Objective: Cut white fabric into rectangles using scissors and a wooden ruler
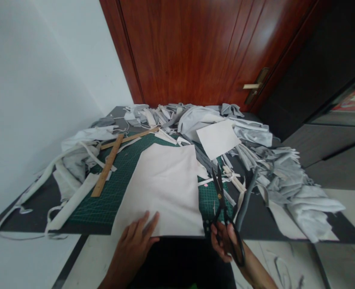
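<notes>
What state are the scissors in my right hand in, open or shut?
Slightly open: the scissors in your right hand show two separate blade tips, with a narrow gap between them above the pivot.

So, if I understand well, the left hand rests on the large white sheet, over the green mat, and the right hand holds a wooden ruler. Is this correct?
Not entirely: the tool is wrong. The head view shows the right hand holding black scissors. The left hand does rest on the large white sheet, over the green mat.
</notes>
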The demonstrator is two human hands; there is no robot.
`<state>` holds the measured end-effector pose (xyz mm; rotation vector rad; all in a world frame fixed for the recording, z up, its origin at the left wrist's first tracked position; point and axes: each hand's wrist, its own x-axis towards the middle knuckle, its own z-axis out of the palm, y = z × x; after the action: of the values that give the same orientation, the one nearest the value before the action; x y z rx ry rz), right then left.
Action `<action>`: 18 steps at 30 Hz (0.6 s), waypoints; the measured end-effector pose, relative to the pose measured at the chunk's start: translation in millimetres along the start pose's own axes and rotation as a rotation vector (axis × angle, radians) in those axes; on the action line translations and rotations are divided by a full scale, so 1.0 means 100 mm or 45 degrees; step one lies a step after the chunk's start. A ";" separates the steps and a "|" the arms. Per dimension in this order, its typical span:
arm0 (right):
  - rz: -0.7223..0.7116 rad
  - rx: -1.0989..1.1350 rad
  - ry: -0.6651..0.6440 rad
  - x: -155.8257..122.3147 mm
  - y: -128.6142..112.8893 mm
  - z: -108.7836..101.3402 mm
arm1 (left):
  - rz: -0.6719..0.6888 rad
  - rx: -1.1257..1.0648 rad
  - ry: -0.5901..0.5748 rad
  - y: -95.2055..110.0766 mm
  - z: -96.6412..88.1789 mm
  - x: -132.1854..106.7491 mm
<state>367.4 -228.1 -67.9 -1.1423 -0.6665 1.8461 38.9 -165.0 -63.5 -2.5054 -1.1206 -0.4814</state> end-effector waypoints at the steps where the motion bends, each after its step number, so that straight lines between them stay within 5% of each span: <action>1: 0.006 -0.021 -0.004 0.00 0.03 0.00 | 0.017 0.004 0.009 -0.03 -0.04 -0.02; 10: 0.043 -0.106 0.209 -0.35 0.17 0.07 | 0.028 -0.100 0.029 -0.17 -0.33 -0.15; 14: 0.121 -0.153 0.211 -0.45 0.33 0.06 | 0.129 -0.060 -0.078 0.18 -0.30 0.05; 18: 0.155 -0.166 0.219 -0.41 0.46 0.01 | 0.319 -0.075 -0.157 0.60 -0.07 0.35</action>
<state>358.4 -286.8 -84.1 -1.4373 -0.6378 1.8006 105.4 -182.9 -52.6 -2.7101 -0.8270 -0.2980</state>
